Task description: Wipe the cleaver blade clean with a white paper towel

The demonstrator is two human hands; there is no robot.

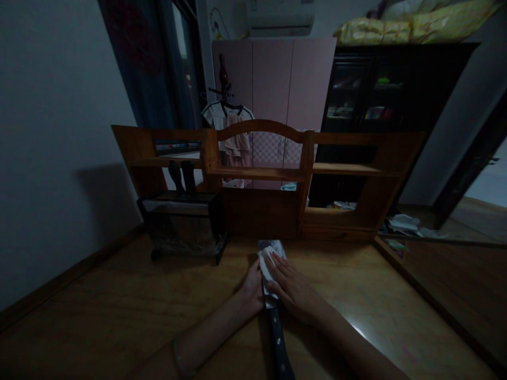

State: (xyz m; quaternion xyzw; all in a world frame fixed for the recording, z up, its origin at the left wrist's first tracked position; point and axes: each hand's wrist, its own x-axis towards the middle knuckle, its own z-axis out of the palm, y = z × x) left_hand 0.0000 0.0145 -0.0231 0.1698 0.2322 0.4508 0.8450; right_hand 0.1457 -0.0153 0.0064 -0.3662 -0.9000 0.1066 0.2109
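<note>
A kitchen cleaver lies pointing away from me, its black riveted handle nearest and its broad metal blade farther off. My left hand grips the blade along its left edge; some of its fingers are hidden beneath the blade. On the upper face, my right hand presses a crumpled white tissue flat against the metal, fingers pointing toward the blade's far end. Beyond my left hand stands a dark knife rack with two black handles sticking up from it.
The wooden tabletop spreads around my hands. Along its back edge rises a wooden shelf unit with open compartments. A white wall borders the left side. Farther back are a pink wardrobe and a dark cabinet.
</note>
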